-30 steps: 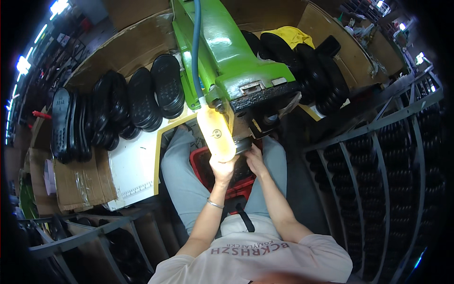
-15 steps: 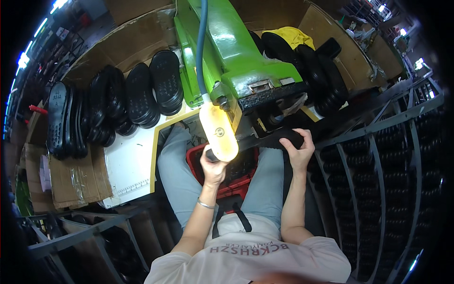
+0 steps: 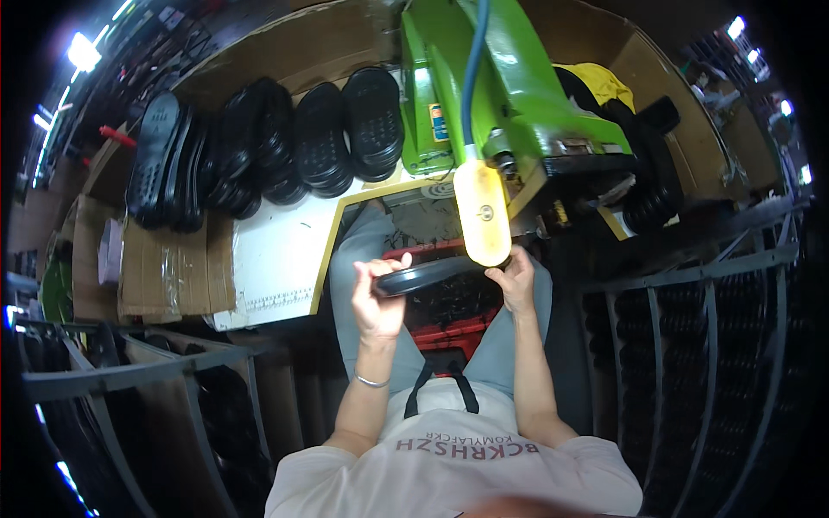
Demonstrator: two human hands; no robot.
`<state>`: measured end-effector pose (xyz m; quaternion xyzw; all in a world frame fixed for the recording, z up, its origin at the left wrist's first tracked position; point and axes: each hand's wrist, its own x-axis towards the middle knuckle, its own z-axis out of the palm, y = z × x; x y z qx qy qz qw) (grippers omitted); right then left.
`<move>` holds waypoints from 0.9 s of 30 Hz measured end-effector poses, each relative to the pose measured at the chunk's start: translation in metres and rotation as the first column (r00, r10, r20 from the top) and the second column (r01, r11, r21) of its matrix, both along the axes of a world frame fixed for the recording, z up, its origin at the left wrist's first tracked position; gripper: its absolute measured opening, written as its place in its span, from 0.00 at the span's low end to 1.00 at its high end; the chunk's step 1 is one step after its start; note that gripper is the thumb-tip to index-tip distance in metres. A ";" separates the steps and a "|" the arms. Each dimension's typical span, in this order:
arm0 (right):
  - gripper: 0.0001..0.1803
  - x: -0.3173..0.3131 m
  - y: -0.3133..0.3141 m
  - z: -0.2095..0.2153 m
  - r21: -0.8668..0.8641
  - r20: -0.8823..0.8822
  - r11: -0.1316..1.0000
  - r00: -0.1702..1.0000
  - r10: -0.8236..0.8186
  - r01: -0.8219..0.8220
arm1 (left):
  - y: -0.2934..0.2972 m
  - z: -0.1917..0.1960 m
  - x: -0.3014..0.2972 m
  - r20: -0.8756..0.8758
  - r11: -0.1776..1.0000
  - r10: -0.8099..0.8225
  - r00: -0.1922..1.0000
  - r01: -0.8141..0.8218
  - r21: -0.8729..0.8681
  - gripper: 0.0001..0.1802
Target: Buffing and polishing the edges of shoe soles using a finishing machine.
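left hand raised, fingers clamped on black shoe sole end | right hand fingers clamped on other end | sole edge-on, long axis left-right, under yellow guard

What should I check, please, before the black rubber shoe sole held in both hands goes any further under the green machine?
1. Left hand grip on the black rubber shoe sole: ok, fingers wrap its left end.
2. Right hand grip: ok, holding the sole's right end.
3. Sole level between the hands: ok, roughly flat.
4. Yellow oval guard of the green machine apart from the sole: cannot tell, they overlap in view.
5. Red crate under the hands: ok, on the lap.
6. Stacks of black soles upright: ok.
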<state>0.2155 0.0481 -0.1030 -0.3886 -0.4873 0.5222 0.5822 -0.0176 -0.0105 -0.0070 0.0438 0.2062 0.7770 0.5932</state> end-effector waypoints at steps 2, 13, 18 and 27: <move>0.22 -0.008 -0.009 -0.016 -0.109 -0.161 0.992 0.986 0.041 -0.059 | 0.000 -0.012 0.008 0.015 1.000 -0.014 1.000 0.014 -0.023 0.18; 0.28 -0.023 -0.050 -0.066 -0.300 -0.656 0.890 0.752 0.070 -0.344 | 0.000 -0.018 0.073 -0.704 0.985 0.023 0.710 0.103 0.136 0.20; 0.28 -0.028 -0.059 -0.047 -0.408 -0.387 0.843 0.903 0.188 -0.351 | -0.003 -0.030 0.069 -0.782 0.981 -0.045 0.622 0.177 0.084 0.21; 0.37 -0.002 -0.039 0.035 -0.097 -0.513 0.946 0.830 0.219 -0.310 | -0.004 -0.042 0.072 -0.826 0.972 -0.140 0.545 0.233 -0.011 0.10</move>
